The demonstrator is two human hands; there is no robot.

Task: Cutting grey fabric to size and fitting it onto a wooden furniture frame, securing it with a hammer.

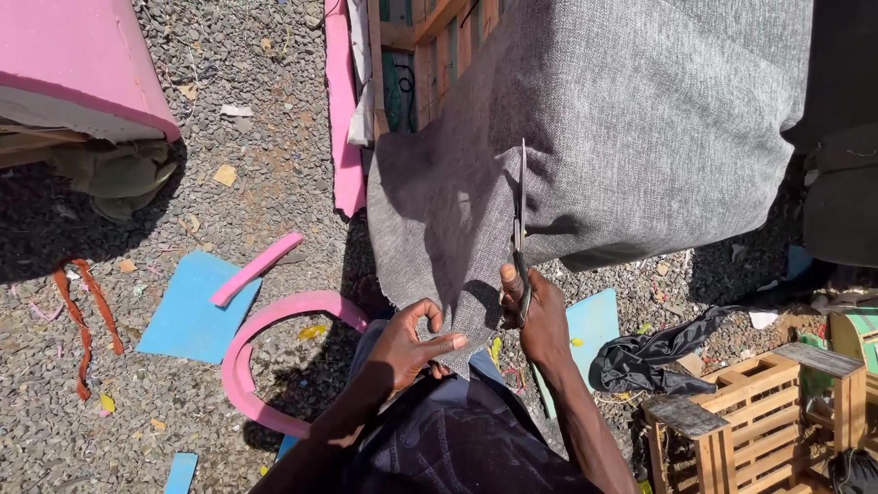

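Right hand (540, 316) closes its grip on scissors (520, 229), blades upright in grey fabric (631, 119); left hand (412, 348) pinches the fabric's lower edge, scissor handles hidden.

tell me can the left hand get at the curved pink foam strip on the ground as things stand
Probably yes: the left hand grips the grey fabric, but the curved pink foam strip lies uncovered nearby.

A grey woven fabric (631, 119) drapes over a wooden frame, its loose lower flap hanging down. Slim metal scissors (520, 229) stand upright, blades pointing up into a cut in the flap.
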